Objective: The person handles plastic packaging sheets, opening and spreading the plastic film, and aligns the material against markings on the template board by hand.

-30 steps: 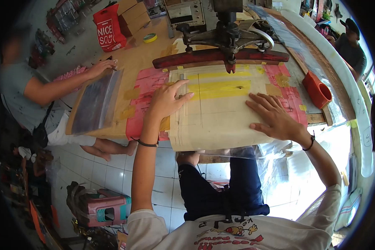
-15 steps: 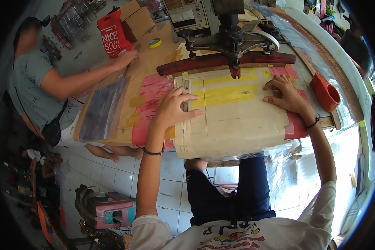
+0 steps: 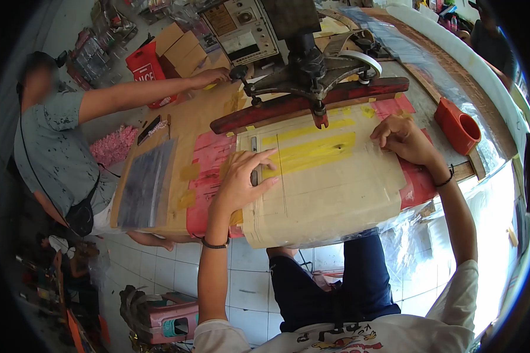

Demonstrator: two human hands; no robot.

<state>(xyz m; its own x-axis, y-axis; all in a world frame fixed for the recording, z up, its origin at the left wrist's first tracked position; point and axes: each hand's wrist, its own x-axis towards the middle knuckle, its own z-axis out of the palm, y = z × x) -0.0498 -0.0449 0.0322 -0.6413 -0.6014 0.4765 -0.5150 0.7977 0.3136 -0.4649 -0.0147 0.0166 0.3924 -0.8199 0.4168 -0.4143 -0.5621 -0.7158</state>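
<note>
Cream sheet (image 3: 335, 194) lies under L hand (image 3: 237, 182) (fingers parted), R hand (image 3: 408, 141) curled nr edge, grip unclear.

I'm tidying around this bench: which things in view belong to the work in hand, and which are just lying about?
Likely part of the work:
Cream sheet, left hand and right hand at its sides
Yellow strips on the sheet
Red bar at the sheet's far end

Likely just lying about:
Red bag
Cardboard box
Pink stool on the floor
</note>
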